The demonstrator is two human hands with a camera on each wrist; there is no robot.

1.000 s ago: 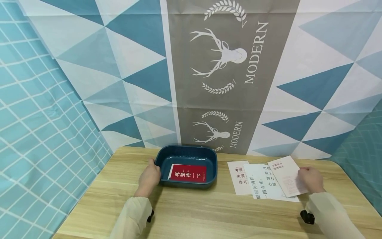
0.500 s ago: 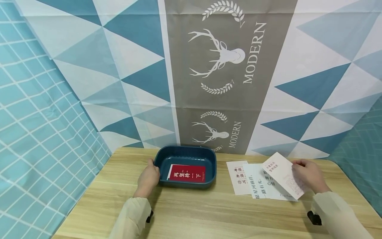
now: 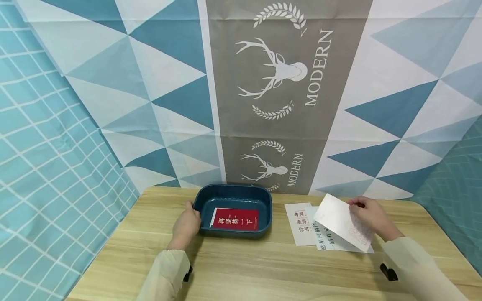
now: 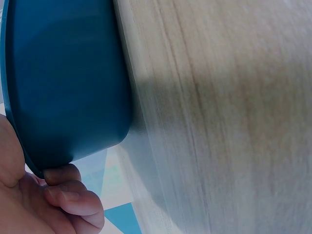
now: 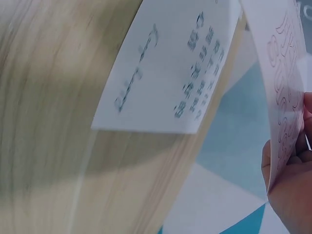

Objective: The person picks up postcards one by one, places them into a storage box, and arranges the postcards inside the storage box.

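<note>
In the head view, a dark blue rectangular dish [image 3: 233, 191] stands at the back of the table with a red card [image 3: 241, 219] printed with white characters inside it. My left hand [image 3: 187, 225] pinches the dish's left rim between thumb and fingers; the left wrist view shows the same hold on the dish [image 4: 68, 83]. At the right, my right hand [image 3: 370, 215] pinches a white card [image 3: 337, 219] with pale red print, raised and tilted over other cards. Below it lie a white card with black writing [image 3: 324, 240] and one with red characters [image 3: 300, 228], partly overlapping.
The wood-grain table [image 3: 256, 267] ends at a patterned cloth backdrop [image 3: 278, 125] close behind the dish. Blue checked cloth [image 3: 56, 167] hangs along the left side. A green-blue cloth [image 3: 452, 175] hangs at the right.
My right hand has lifted the white card and moved it left, tilting it over the cards below. My left hand has kept its hold on the dish.
</note>
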